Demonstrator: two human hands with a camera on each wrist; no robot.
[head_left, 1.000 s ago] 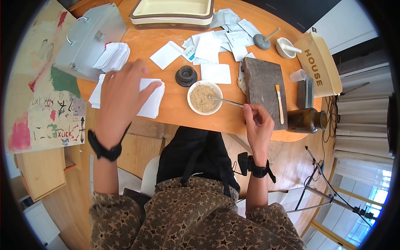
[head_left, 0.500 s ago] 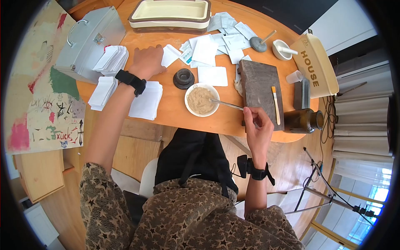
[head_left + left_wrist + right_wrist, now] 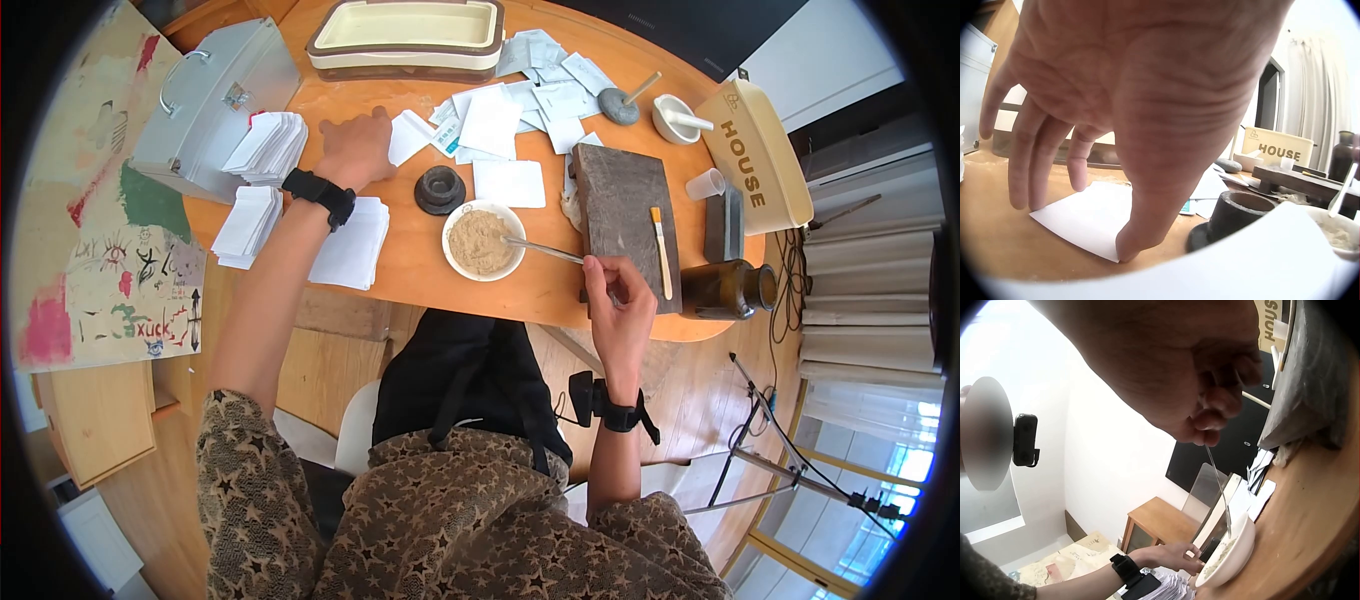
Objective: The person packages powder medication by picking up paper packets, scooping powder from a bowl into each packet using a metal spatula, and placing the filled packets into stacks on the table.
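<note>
In the head view my left hand (image 3: 355,148) reaches over a white paper packet (image 3: 408,136) lying flat. The left wrist view shows its fingers pointing down, fingertips at the packet's far side. The thumb rests at the packet's near corner (image 3: 1094,215). My right hand (image 3: 622,300) pinches the thin metal handle of a spoon (image 3: 545,246) between thumb and fingers. The spoon's other end sits in tan powder (image 3: 478,242) within a white bowl (image 3: 447,262). Beside the bowl stands a dark round press-like piece (image 3: 440,190) with a hollow top.
White paper stacks (image 3: 352,245) lie near the left edge, by a silver case (image 3: 215,110). A dark wooden board (image 3: 625,210) carries a brush (image 3: 661,252). A brown jar (image 3: 730,290), mortar (image 3: 672,118), cream HOUSE box (image 3: 760,160) and scattered packets (image 3: 545,75) surround it.
My left hand has moved up and forward from over the paper stacks to the white packet, then stayed there. My right hand still holds the spoon in the bowl.
</note>
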